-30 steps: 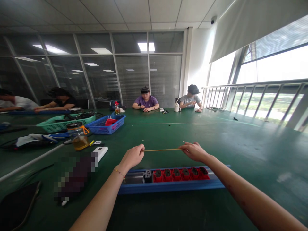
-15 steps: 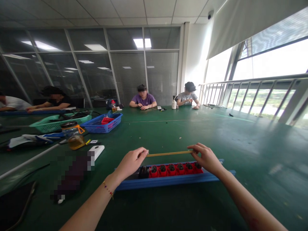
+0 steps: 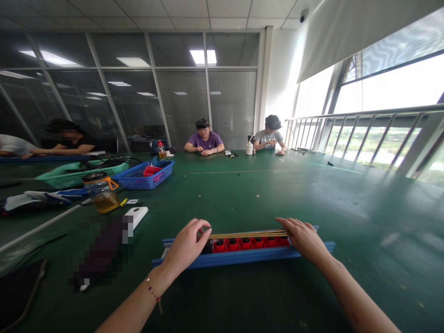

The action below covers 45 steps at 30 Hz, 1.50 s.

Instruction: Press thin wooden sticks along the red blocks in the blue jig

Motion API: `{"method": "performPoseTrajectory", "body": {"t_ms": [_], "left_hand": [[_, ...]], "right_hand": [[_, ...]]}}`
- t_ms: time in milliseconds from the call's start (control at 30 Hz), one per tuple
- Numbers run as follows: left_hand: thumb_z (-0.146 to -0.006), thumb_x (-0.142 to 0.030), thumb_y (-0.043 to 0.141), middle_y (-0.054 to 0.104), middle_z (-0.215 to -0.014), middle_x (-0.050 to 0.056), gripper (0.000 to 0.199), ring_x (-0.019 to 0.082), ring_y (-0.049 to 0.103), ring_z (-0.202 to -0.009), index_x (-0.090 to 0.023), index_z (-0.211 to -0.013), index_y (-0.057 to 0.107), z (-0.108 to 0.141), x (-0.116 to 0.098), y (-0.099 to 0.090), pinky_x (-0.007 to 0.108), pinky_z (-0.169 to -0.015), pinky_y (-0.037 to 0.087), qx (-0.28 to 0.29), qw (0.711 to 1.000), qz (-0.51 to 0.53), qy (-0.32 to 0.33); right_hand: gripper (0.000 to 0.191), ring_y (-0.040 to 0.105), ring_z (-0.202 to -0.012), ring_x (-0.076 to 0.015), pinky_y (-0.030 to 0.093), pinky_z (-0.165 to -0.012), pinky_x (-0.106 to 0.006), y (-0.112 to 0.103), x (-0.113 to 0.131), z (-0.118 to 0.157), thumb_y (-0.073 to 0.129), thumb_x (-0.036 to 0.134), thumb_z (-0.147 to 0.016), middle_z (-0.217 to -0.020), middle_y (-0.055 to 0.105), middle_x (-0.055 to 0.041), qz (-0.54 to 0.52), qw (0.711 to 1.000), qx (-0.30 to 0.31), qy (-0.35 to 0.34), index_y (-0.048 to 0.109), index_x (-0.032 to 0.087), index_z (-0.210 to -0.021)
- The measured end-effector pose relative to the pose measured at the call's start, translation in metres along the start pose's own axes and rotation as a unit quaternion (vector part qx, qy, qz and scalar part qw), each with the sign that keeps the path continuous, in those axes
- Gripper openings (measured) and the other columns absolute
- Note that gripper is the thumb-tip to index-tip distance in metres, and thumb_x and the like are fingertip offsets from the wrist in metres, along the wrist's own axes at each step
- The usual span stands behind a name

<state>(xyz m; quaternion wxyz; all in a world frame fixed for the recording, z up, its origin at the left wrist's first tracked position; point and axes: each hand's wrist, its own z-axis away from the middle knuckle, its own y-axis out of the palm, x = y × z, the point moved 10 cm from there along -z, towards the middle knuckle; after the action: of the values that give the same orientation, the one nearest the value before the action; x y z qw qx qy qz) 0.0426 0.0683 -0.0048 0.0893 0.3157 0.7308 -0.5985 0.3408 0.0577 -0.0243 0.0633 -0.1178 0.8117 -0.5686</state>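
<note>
A long blue channel rail (image 3: 243,260) lies across the table in front of me. Inside it sits a row of red blocks with black tops (image 3: 245,243), and at its left end a black piece partly shows. Thin yellow strips (image 3: 248,233) lie lengthwise over the row. My left hand (image 3: 190,243) is over the strips' left end, its thumb and index finger curved with a small gap between them. At the right end, my right hand (image 3: 305,238) has its fingers stretched out above the strips; its thumb is partly hidden.
On the left are a white-ended blurred item (image 3: 138,219), a jar of amber liquid (image 3: 104,196), a blue basket (image 3: 145,180) with a red piece, a green basket (image 3: 58,178) and a dark flat device (image 3: 22,291). Other people sit at the table's far side.
Both hands have come down, and the strips, held above the row before, now lie along it. The fingers of both hands have loosened from the strips.
</note>
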Motion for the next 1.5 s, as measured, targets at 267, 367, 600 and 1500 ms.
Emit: {"method": "performPoseTrajectory", "body": {"t_ms": [267,367,600,1500], "left_hand": [[-0.083,-0.041,0.038,0.056,-0.083,0.002,0.029,0.014,0.054,-0.067,-0.022,-0.088,0.059,0.0,-0.002,0.001,0.025,-0.059,0.042,-0.019,1.0,0.003,0.017],[-0.083,-0.04,0.038,0.057,-0.083,0.002,0.029,0.014,0.054,-0.067,-0.022,-0.088,0.059,0.0,0.001,0.003,0.025,-0.059,0.042,-0.012,1.0,0.005,0.011],[-0.083,-0.04,0.037,0.059,-0.087,0.003,0.029,0.016,0.056,-0.077,-0.022,-0.089,0.06,0.001,0.001,0.002,0.026,-0.066,0.044,-0.002,1.0,0.007,0.009],[-0.086,-0.036,0.032,0.06,-0.089,0.002,0.031,0.015,0.056,-0.079,-0.024,-0.088,0.061,0.0,-0.005,0.003,0.027,-0.071,0.041,0.047,0.997,-0.057,0.021]], "right_hand": [[0.034,0.059,-0.086,-0.0181,0.044,-0.073,-0.029,-0.001,-0.016,-0.005,0.035,0.02,-0.081,-0.1,0.063,-0.0022,-0.086,0.992,-0.071,0.056,0.056,0.026,-0.108],[0.031,0.06,-0.08,-0.0171,0.045,-0.07,-0.028,0.0,-0.019,-0.005,0.037,0.022,-0.08,-0.094,0.064,-0.001,-0.107,0.989,-0.074,0.065,0.058,0.026,-0.104],[0.028,0.059,-0.087,-0.0194,0.043,-0.071,-0.031,-0.004,-0.013,-0.003,0.038,0.026,-0.081,-0.094,0.064,-0.0009,-0.068,0.994,-0.067,0.06,0.059,0.027,-0.099],[0.055,0.033,-0.123,-0.0217,0.032,-0.099,-0.039,-0.024,-0.002,0.016,0.042,0.023,-0.079,-0.136,0.035,-0.0057,-0.217,0.974,-0.002,-0.059,0.03,0.027,-0.133]]}}
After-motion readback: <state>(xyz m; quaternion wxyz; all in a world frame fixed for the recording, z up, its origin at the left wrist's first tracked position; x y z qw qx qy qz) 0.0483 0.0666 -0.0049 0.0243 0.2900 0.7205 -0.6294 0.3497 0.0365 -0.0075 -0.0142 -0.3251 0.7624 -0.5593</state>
